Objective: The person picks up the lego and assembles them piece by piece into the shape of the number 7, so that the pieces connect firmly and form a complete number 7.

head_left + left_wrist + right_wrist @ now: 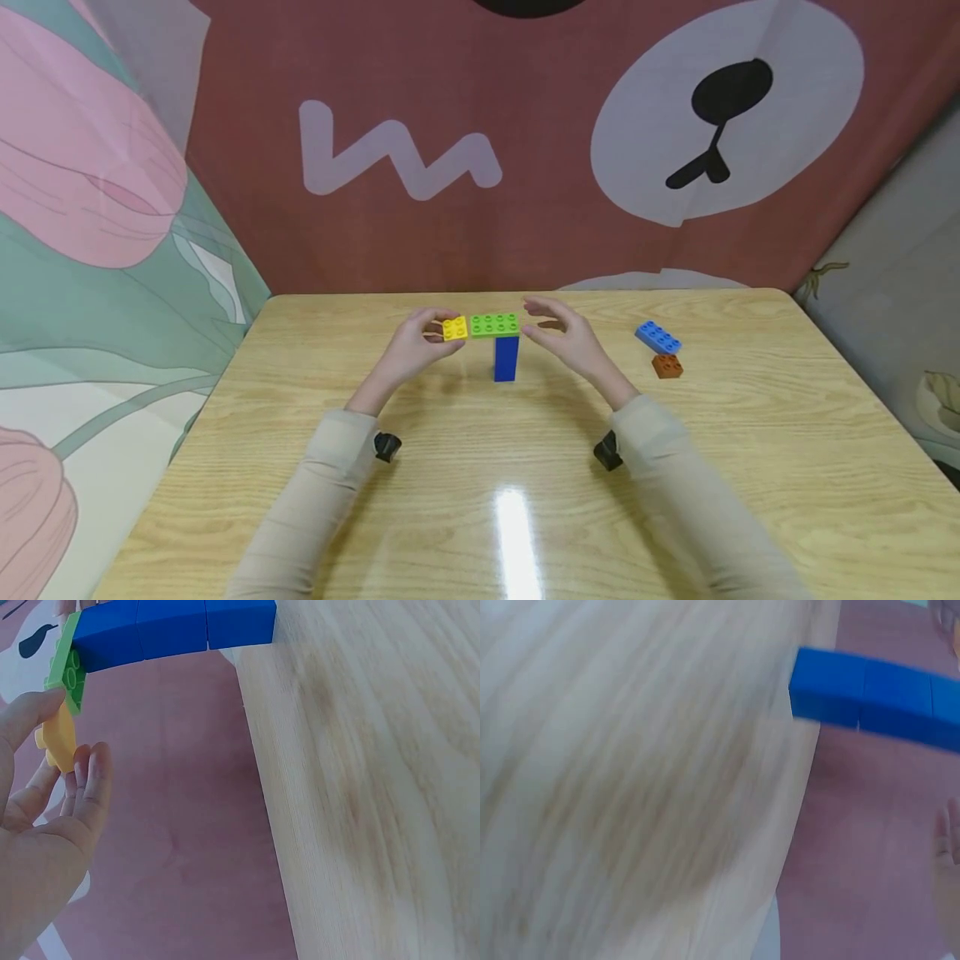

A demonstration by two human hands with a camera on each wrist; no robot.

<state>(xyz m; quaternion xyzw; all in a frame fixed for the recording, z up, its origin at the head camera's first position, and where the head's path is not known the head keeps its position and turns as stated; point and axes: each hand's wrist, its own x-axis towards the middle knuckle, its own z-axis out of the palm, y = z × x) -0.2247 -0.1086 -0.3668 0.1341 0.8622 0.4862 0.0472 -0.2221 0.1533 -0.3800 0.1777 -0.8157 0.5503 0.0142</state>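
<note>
A tower of stacked blue bricks [506,359] stands upright on the table, with a long green brick [494,326] lying across its top and jutting out to the left. My left hand [416,342] pinches a small yellow brick [454,328] between thumb and fingers, right beside the green brick's left end. In the left wrist view the same yellow brick [59,738] sits close to the green brick's underside edge; whether they touch I cannot tell. On the other side my right hand [564,335] holds nothing, its fingers loosely bent near the green brick's right end.
To the right on the wooden table [450,517] lie a lighter blue brick [658,337] and a small brown brick [667,366], close together. Behind the table's far edge hangs a printed cloth [540,233].
</note>
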